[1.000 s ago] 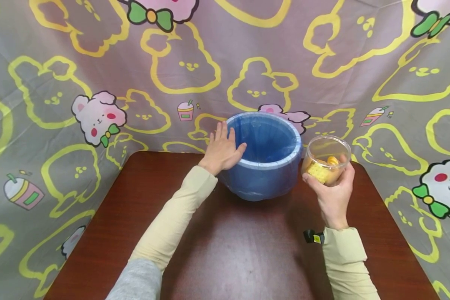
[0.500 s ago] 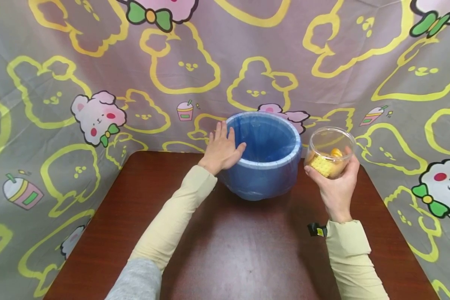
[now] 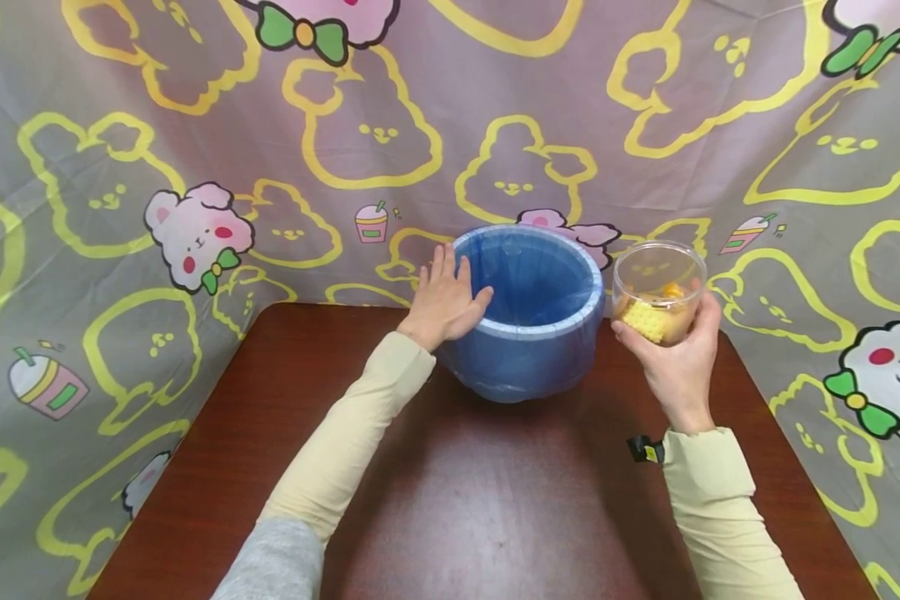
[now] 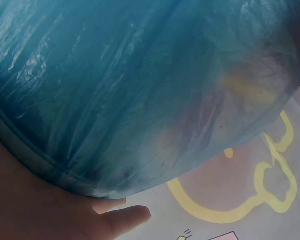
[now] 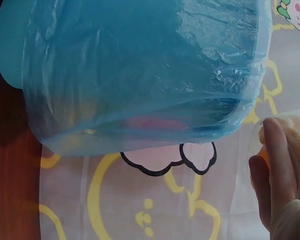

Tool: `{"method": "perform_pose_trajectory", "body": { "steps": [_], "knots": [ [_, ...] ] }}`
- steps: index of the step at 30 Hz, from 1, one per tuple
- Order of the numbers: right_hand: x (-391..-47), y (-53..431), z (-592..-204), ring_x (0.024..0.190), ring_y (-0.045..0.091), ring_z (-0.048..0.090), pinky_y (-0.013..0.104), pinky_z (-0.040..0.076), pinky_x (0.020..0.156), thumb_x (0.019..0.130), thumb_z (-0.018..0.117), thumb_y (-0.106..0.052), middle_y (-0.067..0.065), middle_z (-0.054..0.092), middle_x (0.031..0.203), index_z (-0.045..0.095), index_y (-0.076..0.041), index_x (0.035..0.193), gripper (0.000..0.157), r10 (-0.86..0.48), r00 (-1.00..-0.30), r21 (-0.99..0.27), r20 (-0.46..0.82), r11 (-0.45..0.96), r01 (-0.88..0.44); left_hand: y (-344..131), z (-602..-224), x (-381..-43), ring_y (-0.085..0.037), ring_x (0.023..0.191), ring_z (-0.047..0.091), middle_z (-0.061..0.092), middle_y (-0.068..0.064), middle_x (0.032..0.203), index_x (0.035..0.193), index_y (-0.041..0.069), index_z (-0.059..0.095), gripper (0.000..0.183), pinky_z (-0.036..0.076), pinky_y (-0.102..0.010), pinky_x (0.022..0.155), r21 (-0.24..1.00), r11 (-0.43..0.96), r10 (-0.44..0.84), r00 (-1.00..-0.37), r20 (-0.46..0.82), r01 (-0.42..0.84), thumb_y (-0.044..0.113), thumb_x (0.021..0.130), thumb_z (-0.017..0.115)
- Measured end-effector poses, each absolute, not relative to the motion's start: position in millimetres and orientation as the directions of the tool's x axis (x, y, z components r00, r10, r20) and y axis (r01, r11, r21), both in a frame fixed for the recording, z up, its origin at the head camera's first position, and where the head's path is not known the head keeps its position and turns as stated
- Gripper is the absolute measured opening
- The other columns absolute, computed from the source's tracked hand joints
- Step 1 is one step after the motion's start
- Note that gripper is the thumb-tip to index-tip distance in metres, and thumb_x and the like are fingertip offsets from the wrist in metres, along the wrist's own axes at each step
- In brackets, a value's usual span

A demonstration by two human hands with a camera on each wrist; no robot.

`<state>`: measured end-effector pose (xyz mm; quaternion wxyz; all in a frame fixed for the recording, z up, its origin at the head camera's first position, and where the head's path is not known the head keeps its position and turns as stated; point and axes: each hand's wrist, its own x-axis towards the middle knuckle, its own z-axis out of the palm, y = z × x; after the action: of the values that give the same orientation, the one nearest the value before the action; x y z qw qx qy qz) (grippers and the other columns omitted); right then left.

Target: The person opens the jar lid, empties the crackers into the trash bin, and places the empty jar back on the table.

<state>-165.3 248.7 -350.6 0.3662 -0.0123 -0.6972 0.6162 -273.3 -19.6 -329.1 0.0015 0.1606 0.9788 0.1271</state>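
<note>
A blue bin (image 3: 525,362) with a plastic bag liner folded over its rim stands at the back of the table. My left hand (image 3: 446,296) rests flat against the bin's left side at the rim, fingers straight. In the left wrist view, the lined bin wall (image 4: 115,100) fills most of the frame. To the right of the bin, my right hand (image 3: 682,358) grips a clear round plastic tub (image 3: 658,271) that has no lid on. Inside the tub lie yellow crackers (image 3: 645,321) and an orange piece (image 3: 672,292), partly hidden by my fingers in the right wrist view.
The dark brown table (image 3: 487,500) reaches back to a grey fabric curtain (image 3: 390,100) printed with yellow outlined animals, which surrounds it at the back and sides. A small black wrist device (image 3: 645,450) sits at my right cuff.
My right hand has lifted the tub slightly up and away, and its wrist has shifted to the right. The left hand and the bin have stayed in place.
</note>
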Motion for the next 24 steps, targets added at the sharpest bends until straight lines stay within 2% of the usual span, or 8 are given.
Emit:
{"method": "perform_pose_trajectory", "body": {
  "steps": [9,17,20,24],
  "knots": [
    [-171,255,-343,0.121,0.01,0.044,0.021,0.038,0.097,0.06,0.085,0.003,-0.007,0.044,0.132,0.04,-0.017,0.14,0.094,0.432,-0.748,-0.859,0.504,0.34,-0.383,-19,-329,-273,-0.033,0.151,-0.008,-0.005,-0.018,0.162,0.155,0.005,0.015,0.077,0.006,-0.051,0.121,0.247,0.915,0.317,-0.947,0.048,0.319,0.058,0.099,0.023],
    [-167,248,-322,0.117,0.007,0.046,0.019,0.038,0.095,0.06,0.083,0.007,-0.009,0.048,0.128,0.043,-0.014,0.14,0.092,0.37,-0.741,-0.816,0.56,0.402,-0.416,-18,-329,-274,-0.031,0.15,-0.011,-0.004,-0.018,0.163,0.155,0.006,0.014,0.078,0.005,-0.051,0.121,0.253,0.916,0.313,-0.949,0.038,0.312,0.058,0.098,0.024],
    [-168,247,-319,0.116,0.006,0.044,0.018,0.036,0.095,0.059,0.085,0.004,-0.002,0.051,0.128,0.046,-0.016,0.14,0.092,0.355,-0.737,-0.79,0.574,0.478,-0.385,-19,-329,-274,-0.032,0.151,-0.009,-0.004,-0.018,0.163,0.155,0.005,0.014,0.078,0.006,-0.051,0.121,0.246,0.917,0.313,-0.949,0.041,0.313,0.058,0.098,0.024],
    [-177,255,-329,0.114,0.005,0.04,0.021,0.032,0.093,0.058,0.09,-0.007,0.008,0.052,0.131,0.046,-0.027,0.141,0.096,0.335,-0.742,-0.746,0.581,0.584,-0.32,-19,-329,-274,-0.033,0.151,-0.007,-0.004,-0.018,0.163,0.155,0.005,0.015,0.078,0.007,-0.051,0.121,0.239,0.919,0.313,-0.949,0.042,0.313,0.058,0.099,0.023]
  ]
}}
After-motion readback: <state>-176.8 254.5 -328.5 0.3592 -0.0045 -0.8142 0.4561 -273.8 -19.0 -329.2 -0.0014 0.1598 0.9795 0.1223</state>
